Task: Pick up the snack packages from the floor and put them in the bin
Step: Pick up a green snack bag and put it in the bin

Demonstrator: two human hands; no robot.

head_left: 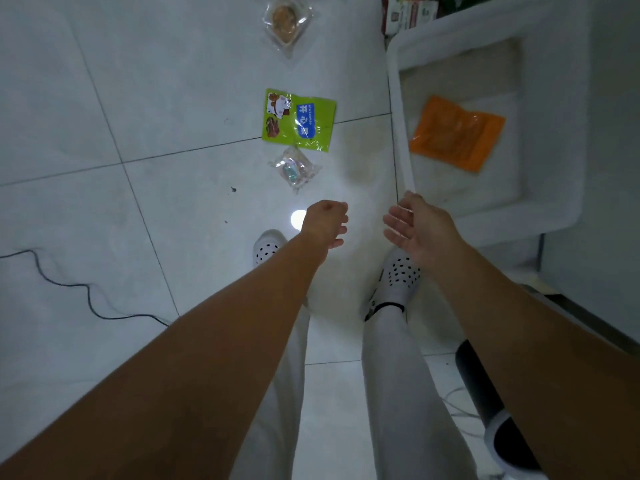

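Left hand (pixel 325 223) loosely curled, right hand (pixel 419 226) spread, both empty. Best pinch the clear candy packet (pixel 294 169), nearest of 3, just ahead of the left; the white bin (pixel 502 223) lies beyond the right.

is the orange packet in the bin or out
In: the orange plastic snack packet lies flat inside the white bin, below its rim.

The floor (pixel 104 98) is glossy white tile with thin dark grout lines, and a round light glare (pixel 298 219) shows on it. A green snack package (pixel 298 120) lies flat across one grout line. Just beside its near edge sits a small clear packet (pixel 295 169), perhaps holding sweets. Farther off lies a clear wrapper with a round brown snack (pixel 286 22). A white bin (pixel 450 29) stands to the right. A black cable (pixel 62 284) snakes along the left.
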